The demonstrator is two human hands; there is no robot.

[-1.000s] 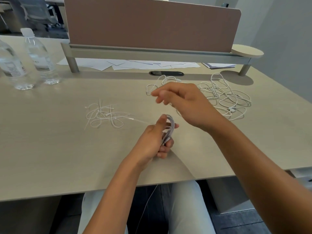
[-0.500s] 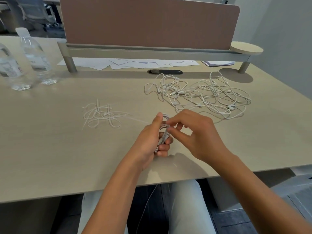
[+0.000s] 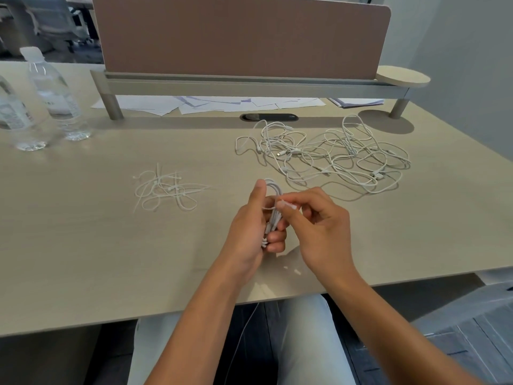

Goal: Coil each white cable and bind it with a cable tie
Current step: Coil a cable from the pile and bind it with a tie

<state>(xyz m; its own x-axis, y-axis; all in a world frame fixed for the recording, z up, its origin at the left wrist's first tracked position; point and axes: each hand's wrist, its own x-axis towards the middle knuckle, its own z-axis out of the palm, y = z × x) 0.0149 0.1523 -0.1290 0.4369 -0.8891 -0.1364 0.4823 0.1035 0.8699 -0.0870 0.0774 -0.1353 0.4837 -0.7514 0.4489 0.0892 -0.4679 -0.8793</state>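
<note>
Left hand (image 3: 249, 226) grips the coiled cable (image 3: 273, 209) above the bench (image 3: 83, 245); right hand (image 3: 319, 223) pinches a cable tie (image 3: 287, 204) against it.

Left hand (image 3: 249, 226) grips with curled fingers (image 3: 276, 236), thumb raised; right hand (image 3: 319, 226) pinches beside it.

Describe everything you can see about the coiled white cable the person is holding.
The coiled cable is thin, white and smooth, plastic-looking, folded into a narrow bundle of several parallel strands. It stands roughly upright above the desk, its looped top poking out beside the thumb. The left hand grips it around the middle, and white plug ends show near the lower fingers. The right hand pinches something small and white against its upper part, probably a cable tie, too blurred to confirm.
</note>
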